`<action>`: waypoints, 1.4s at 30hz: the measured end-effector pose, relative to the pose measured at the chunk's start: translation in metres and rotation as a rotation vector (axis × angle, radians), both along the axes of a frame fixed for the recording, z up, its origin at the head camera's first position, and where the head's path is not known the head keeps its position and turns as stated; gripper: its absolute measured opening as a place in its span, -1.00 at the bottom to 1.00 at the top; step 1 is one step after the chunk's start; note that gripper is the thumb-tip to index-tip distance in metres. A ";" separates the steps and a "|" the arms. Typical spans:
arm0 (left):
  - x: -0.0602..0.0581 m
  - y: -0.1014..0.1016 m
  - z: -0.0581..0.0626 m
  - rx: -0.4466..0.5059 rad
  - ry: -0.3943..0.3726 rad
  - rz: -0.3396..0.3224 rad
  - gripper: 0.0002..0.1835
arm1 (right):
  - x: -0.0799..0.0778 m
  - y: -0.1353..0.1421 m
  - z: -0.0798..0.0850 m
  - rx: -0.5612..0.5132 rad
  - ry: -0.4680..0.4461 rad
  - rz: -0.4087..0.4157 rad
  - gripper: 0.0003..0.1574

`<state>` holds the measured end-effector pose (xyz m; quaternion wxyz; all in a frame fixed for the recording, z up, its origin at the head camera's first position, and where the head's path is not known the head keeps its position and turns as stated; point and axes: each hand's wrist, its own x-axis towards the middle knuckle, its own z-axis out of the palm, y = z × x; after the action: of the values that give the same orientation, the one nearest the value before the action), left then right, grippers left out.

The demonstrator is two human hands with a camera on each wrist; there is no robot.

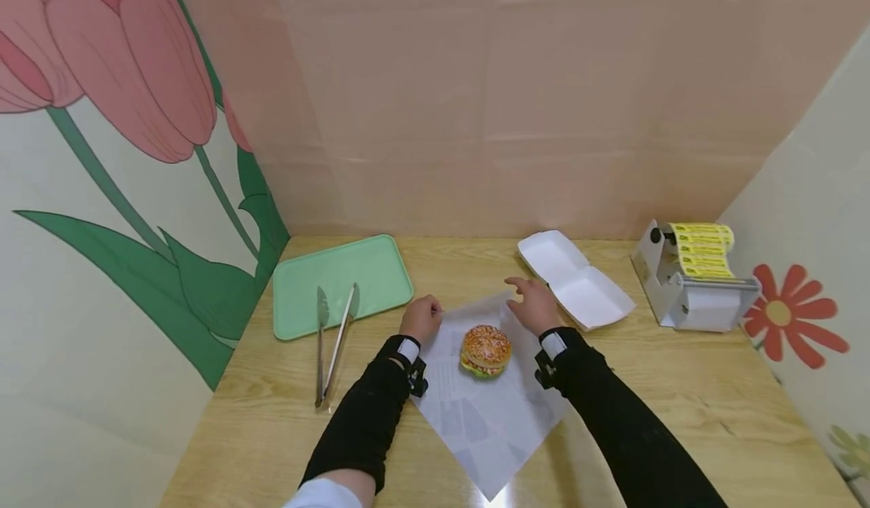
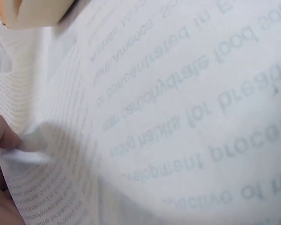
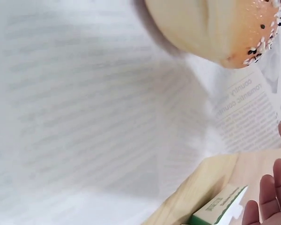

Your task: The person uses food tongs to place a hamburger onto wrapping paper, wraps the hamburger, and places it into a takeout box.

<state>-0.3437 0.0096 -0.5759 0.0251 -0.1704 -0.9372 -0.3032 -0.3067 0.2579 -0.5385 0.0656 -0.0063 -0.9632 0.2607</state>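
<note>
A sesame-topped burger (image 1: 485, 349) with lettuce at its lower edge sits on a sheet of printed wrapping paper (image 1: 485, 429), laid cornerwise. At the sheet's left side, my left hand (image 1: 421, 319) pinches the paper's edge. The left wrist view shows the thumb (image 2: 5, 135) over the paper and the other fingers under it. My right hand (image 1: 535, 308) is over the sheet's far right edge, its fingers spread and holding nothing. In the right wrist view its fingers (image 3: 268, 197) are apart from the burger bun (image 3: 201, 28).
An open white clamshell box (image 1: 590, 294) lies just beyond my right hand. To the left, metal tongs (image 1: 333, 349) lean on a green tray (image 1: 340, 281). A label dispenser (image 1: 700, 278) with a yellow roll stands far right, by the wall.
</note>
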 end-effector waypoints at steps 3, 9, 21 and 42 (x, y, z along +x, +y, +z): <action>0.001 -0.001 0.001 -0.004 -0.006 -0.001 -0.94 | -0.007 -0.007 0.001 0.014 0.022 -0.007 -0.61; -0.001 -0.001 0.004 -0.005 -0.042 0.005 -0.90 | -0.018 -0.013 0.003 0.088 0.053 -0.002 -0.74; 0.005 -0.008 0.006 -0.054 -0.018 -0.008 -0.76 | 0.015 -0.024 0.029 0.179 0.215 0.221 -0.87; 0.053 0.006 0.051 -0.079 0.047 -0.264 -0.55 | 0.073 -0.028 0.023 0.163 0.339 0.447 -0.89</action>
<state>-0.2912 0.0153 -0.5245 0.0005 -0.3000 -0.9170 -0.2629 -0.2335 0.2298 -0.5158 0.1667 0.2551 -0.9337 0.1877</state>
